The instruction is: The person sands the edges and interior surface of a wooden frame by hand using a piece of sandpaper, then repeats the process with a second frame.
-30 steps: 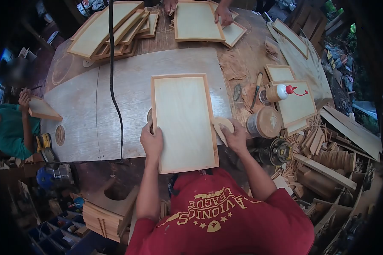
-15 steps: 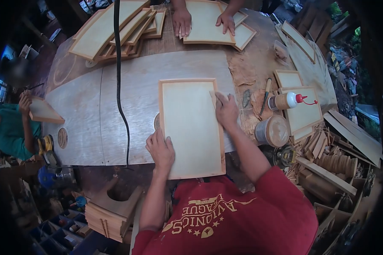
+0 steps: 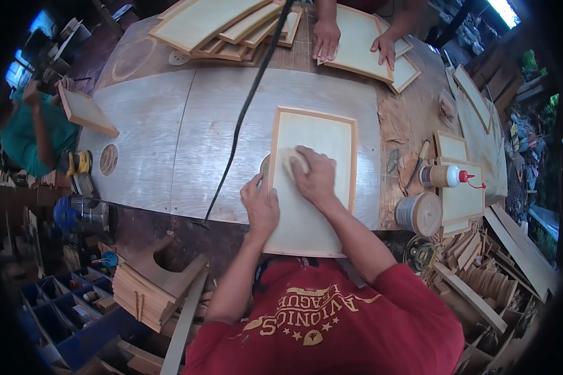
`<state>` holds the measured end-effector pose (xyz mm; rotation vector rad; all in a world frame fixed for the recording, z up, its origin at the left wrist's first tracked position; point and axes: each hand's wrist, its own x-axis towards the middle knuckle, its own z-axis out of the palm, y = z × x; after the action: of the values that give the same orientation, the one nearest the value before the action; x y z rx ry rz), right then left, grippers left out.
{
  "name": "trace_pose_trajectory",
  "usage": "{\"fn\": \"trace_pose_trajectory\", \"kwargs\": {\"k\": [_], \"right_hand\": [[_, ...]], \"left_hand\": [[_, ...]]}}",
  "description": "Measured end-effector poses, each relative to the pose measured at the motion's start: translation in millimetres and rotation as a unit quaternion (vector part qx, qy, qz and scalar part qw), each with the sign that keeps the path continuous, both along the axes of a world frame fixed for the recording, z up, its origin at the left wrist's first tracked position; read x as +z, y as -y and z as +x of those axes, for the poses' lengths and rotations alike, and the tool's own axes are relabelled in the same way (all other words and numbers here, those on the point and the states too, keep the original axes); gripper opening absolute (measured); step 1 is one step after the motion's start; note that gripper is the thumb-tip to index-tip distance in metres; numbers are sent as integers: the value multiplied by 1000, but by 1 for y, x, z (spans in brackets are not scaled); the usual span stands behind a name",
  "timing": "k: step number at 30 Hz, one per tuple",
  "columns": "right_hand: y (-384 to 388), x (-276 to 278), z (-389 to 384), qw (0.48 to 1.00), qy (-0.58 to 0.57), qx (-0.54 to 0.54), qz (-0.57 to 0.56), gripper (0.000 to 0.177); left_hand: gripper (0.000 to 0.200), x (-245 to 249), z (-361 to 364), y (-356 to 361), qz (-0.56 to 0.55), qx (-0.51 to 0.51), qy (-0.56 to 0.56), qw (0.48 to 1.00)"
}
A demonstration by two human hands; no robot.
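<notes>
Right hand [image 3: 317, 179] shifted left across framed panel [image 3: 324, 134], fingers gripping sanding pad [image 3: 292, 161], left hand [image 3: 261, 207] fingers flat on its edge

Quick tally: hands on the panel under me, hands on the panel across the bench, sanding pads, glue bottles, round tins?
Hands on near panel: 2, left hand, right hand
Co-worker's hands on far panel: 2
Sanding pad: 1
Glue bottle: 1
Round tin: 1
Total: 7
</notes>
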<state>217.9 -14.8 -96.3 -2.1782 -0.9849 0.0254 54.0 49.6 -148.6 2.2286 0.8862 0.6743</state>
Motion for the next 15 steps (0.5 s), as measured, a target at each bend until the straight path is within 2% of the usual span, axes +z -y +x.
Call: {"fn": "trace_pose_trajectory", "kwargs": {"k": [3, 7, 11, 15], "right_hand": [[-41, -9, -22, 996, 63, 54, -35, 35], [-65, -38, -11, 974, 174, 127, -71, 34], [-110, -53, 52, 951, 304, 38, -31, 32], [-92, -47, 29, 964, 245, 91, -38, 28]], "left_hand": [[51, 5, -6, 2, 21, -17, 7, 1000], [52, -2, -8, 1, 21, -29, 12, 999], [51, -4, -9, 1, -1, -26, 33, 999], [48, -4, -7, 0, -4, -12, 38, 999]]}}
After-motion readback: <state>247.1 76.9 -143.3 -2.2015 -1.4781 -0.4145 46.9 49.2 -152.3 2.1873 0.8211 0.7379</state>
